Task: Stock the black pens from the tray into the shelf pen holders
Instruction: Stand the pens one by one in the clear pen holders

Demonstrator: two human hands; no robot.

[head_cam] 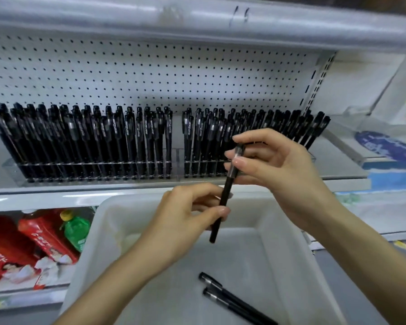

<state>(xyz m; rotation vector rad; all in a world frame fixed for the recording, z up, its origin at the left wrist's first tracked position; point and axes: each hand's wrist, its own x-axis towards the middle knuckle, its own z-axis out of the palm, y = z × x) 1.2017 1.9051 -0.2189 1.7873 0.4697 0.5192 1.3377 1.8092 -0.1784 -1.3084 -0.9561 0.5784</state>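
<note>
We pinch one pen (226,193) with left hand (185,219) and right hand (279,170) above the tray (108,221). The right hand hides some holders (99,171); two pens (232,299) lie near, bottles (45,231) sit left.

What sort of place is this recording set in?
Probably a shop aisle, likely a small general store: a pegboard-backed shelf, clear pen holders crammed with identical black pens, and a green bottle beside red packages on the shelf below.
</note>
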